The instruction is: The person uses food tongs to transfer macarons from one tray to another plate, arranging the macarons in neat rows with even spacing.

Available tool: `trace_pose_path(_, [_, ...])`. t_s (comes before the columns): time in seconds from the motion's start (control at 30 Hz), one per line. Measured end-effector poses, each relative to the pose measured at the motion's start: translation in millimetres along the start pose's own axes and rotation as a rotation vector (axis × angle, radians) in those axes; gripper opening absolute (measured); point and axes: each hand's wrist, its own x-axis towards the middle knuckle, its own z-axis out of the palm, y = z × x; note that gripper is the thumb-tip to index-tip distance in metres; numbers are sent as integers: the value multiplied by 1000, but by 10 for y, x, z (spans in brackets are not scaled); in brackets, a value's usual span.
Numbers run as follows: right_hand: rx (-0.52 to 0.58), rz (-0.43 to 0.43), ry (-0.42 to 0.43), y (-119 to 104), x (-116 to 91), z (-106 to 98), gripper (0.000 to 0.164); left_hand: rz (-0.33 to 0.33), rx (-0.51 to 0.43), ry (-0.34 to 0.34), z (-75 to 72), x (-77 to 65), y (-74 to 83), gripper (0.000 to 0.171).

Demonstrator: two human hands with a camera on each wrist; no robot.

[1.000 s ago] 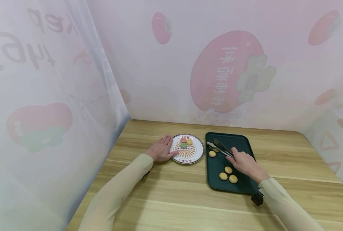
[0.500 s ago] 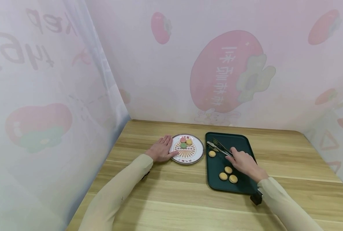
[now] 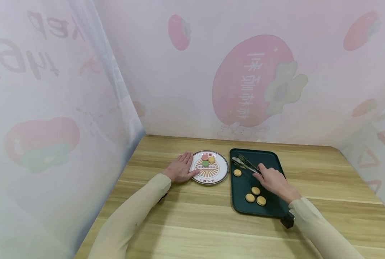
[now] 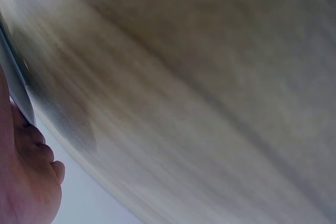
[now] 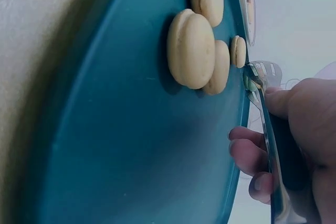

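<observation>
My left hand [image 3: 179, 168] lies at the left rim of a round white plate [image 3: 223, 172], fingers straight and thumb over the rim. Grouped on that plate are a pink macaron [image 3: 205, 157], a yellow macaron [image 3: 212, 159] and a green macaron [image 3: 205, 163]. Over the dark green tray [image 3: 239, 205], my right hand [image 3: 274, 181] grips metal tongs [image 3: 251, 166], their tips pointing left toward the plate. One yellow macaron [image 3: 237, 173] sits just below the tips. Three more yellow macarons [image 5: 191, 49] cluster nearer me on the tray. The left wrist view shows part of the left hand [image 4: 34, 182] at the plate's edge.
A wooden table [image 3: 192, 223] carries the plate and tray side by side, with a narrow gap between them. Printed cloth [image 3: 179, 90] hangs behind the table and at both sides. A black wrist device [image 3: 288, 220] under the right sleeve overlaps the tray's near-right corner.
The head view has shifted very slightly. Both hands, the tongs and the macarons keep practically the same places.
</observation>
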Motion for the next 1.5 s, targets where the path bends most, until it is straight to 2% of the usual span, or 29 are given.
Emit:
trace_pose_path(0.6, [34, -23, -4, -166, 54, -76, 24, 1, -19, -1, -25, -17, 23, 93])
trace_pose_path(0.8, [16, -51, 14, -238, 114, -42, 23, 7, -7, 14, -27, -30, 9, 92])
trace_pose_path(1.13, [26, -81, -2, -399, 190, -8, 23, -1, -18, 17, -2, -25, 0, 94])
trace_pose_path(1.5, [59, -79, -30, -551, 238, 74, 19, 5, -10, 30, 3, -20, -13, 94])
